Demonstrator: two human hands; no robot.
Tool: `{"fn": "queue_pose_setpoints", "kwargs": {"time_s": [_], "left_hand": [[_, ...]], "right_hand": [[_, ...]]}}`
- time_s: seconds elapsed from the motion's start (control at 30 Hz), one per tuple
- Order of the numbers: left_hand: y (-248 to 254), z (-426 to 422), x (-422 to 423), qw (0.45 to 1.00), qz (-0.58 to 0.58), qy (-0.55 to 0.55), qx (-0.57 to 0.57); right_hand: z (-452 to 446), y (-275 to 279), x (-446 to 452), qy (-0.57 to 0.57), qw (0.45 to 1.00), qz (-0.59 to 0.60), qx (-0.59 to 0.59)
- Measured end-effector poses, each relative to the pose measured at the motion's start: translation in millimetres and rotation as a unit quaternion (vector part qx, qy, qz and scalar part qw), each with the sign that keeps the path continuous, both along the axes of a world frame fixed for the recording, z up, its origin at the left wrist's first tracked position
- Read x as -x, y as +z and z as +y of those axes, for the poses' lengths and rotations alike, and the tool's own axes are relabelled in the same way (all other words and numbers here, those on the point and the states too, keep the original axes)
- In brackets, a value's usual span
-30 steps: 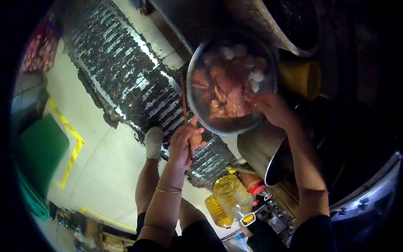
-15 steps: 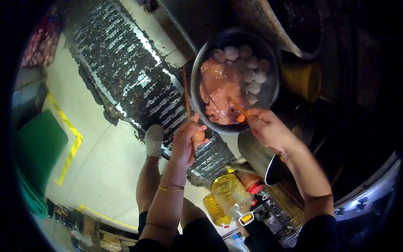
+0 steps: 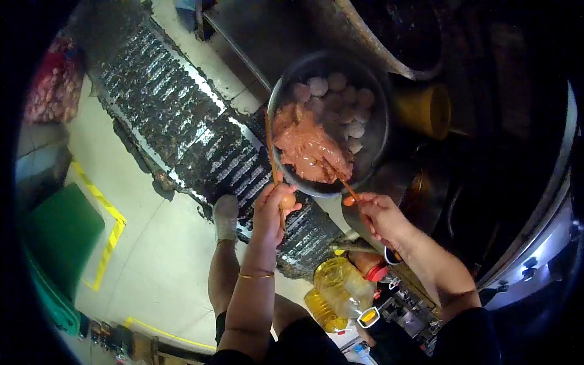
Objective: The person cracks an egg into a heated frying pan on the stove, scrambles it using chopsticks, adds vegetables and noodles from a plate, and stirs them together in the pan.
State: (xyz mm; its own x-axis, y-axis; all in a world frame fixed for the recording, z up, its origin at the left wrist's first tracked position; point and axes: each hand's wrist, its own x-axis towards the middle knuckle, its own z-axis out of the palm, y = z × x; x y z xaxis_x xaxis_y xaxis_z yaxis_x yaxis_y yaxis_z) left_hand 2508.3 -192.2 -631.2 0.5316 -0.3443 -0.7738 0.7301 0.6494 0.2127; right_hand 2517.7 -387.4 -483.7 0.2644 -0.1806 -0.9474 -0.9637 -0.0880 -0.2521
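Observation:
My left hand (image 3: 272, 207) is closed around a long wooden chopstick (image 3: 271, 137) and a round, light-brown egg (image 3: 288, 201). It is beside the near rim of a metal bowl (image 3: 388, 121). Inside the bowl lie a glossy pink mass of raw meat (image 3: 309, 146) and several pale round balls (image 3: 347, 114). My right hand (image 3: 382, 214) grips another chopstick (image 3: 342, 178), whose tip is in the meat. A small orange round thing (image 3: 349, 200) shows at the right fingers; I cannot tell what it is.
Oil bottles (image 3: 344, 283) and a red-lidded jar (image 3: 372, 267) stand below the bowl. A dirty metal floor grate (image 3: 164, 97) crosses the floor to the left. Beyond the bowl are a yellow container (image 3: 429, 111) and a large curved metal rim (image 3: 383, 45).
My right hand has moved down, drawing its chopstick and the orange thing from over the meat to the bowl's near edge. The meat has shifted shape. My left hand keeps its hold.

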Motion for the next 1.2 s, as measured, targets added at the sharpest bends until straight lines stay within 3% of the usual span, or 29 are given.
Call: {"fn": "queue_pose_setpoints", "kwargs": {"time_s": [0.17, 0.2, 0.23, 0.27, 0.3, 0.33, 0.37, 0.4, 0.47, 0.57, 0.63, 0.67, 0.83, 0.97, 1.0, 1.1, 1.2], "left_hand": [[1.6, -4.4, 1.2, 1.000, 0.008, -0.001, -0.006], [2.8, -5.9, 2.2, 1.000, 0.000, 0.007, -0.016], [0.6, -4.7, 4.5, 1.000, -0.006, -0.003, -0.005], [-5.0, -2.3, 7.3, 1.000, -0.012, -0.012, 0.005], [-8.9, -0.6, 8.9, 0.999, -0.019, -0.021, 0.014], [-8.1, 0.9, 9.9, 0.999, -0.016, -0.008, 0.041], [-7.2, 0.8, 11.1, 0.999, -0.018, 0.007, 0.047], [-6.7, 0.3, 11.5, 0.998, -0.019, 0.022, 0.053], [-6.4, -2.6, 13.5, 0.998, -0.013, 0.041, 0.035], [-8.5, 0.0, 10.2, 0.998, -0.026, 0.037, 0.040], [-15.8, 1.6, 7.9, 0.999, -0.016, 0.036, 0.027], [-13.2, 2.8, 5.5, 0.999, -0.004, 0.037, 0.024], [-14.7, 5.9, 7.7, 0.999, -0.011, 0.025, 0.037], [-18.1, 14.8, 22.0, 0.992, -0.032, 0.038, 0.120], [-15.6, 15.7, 27.6, 0.992, -0.048, 0.017, 0.115], [-12.0, 15.9, 38.9, 0.994, -0.059, 0.045, 0.077], [-27.9, 18.7, 41.3, 0.994, -0.066, 0.071, 0.048]], "right_hand": [[-3.5, 2.8, 46.2, -0.082, 0.987, -0.093, 0.102], [-9.2, 2.3, 41.1, -0.069, 0.982, -0.124, 0.127], [-22.2, -12.6, 37.8, 0.024, 0.952, -0.229, 0.202], [-23.0, -19.7, 8.8, 0.075, 0.897, -0.307, 0.310], [-34.8, -27.6, -24.2, 0.251, 0.753, -0.362, 0.488], [-40.1, -32.2, -73.5, 0.228, 0.768, -0.302, 0.517], [-62.9, -53.3, -110.3, 0.283, 0.644, -0.461, 0.541], [-69.5, -67.1, -152.6, 0.299, 0.471, -0.577, 0.597], [-78.4, -102.6, -214.8, 0.237, 0.456, -0.575, 0.637], [-80.4, -135.3, -263.1, 0.231, 0.606, -0.411, 0.640], [-99.8, -160.4, -282.8, 0.262, 0.519, -0.443, 0.683], [-106.0, -163.5, -281.7, 0.287, 0.503, -0.436, 0.689], [-101.7, -153.3, -275.8, 0.303, 0.521, -0.418, 0.680], [-83.6, -131.9, -272.1, 0.345, 0.540, -0.344, 0.687], [-113.0, -157.9, -277.9, 0.359, 0.499, -0.413, 0.673], [-93.8, -133.5, -270.8, 0.427, 0.484, -0.394, 0.654], [-113.9, -137.4, -273.5, 0.494, 0.405, -0.435, 0.634]]}}
